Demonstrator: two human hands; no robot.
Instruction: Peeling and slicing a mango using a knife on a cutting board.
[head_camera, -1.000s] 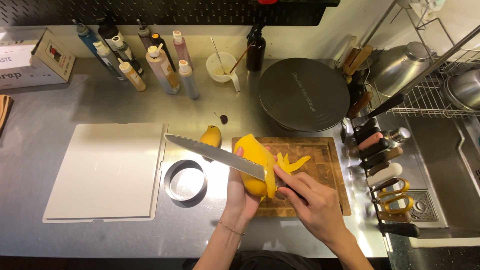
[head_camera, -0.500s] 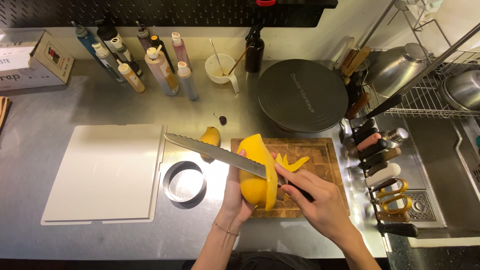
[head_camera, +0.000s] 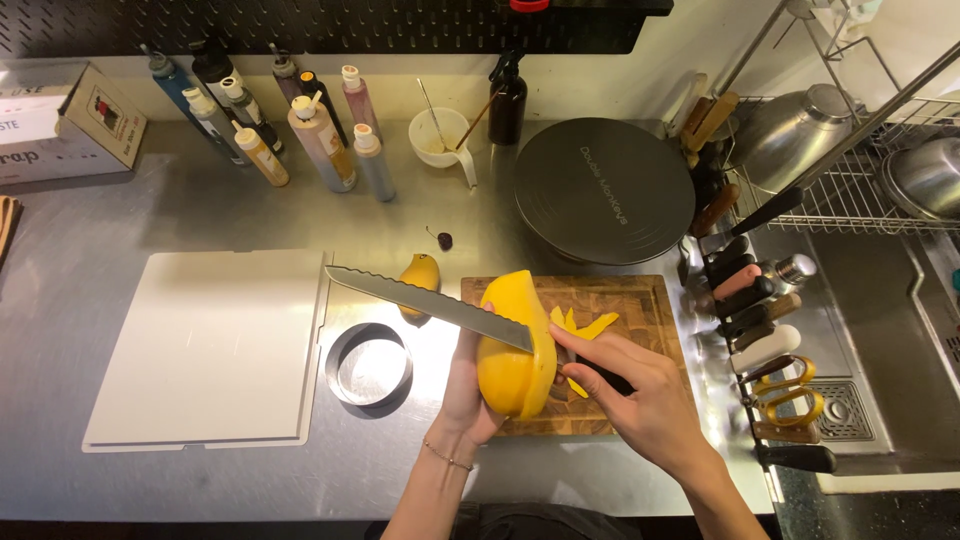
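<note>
Both hands closed on a peeled mango and a serrated knife.

The left hand (head_camera: 468, 385) fingers wrap the yellow mango (head_camera: 512, 345), held upright over the wooden cutting board's (head_camera: 620, 296) left edge; the right hand (head_camera: 640, 395) grips the long serrated knife (head_camera: 430, 303), its blade cutting into the fruit's top and pointing left over a metal ring (head_camera: 368, 364) on the steel counter (head_camera: 150, 215).

Yellow mango (head_camera: 510, 365) upright over wooden board — serrated knife (head_camera: 430, 306) cutting in.

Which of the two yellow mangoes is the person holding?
The big mango, held upright in the left hand over the wooden board with the knife against it. The smaller mango lies alone, untouched, on the steel counter.
</note>
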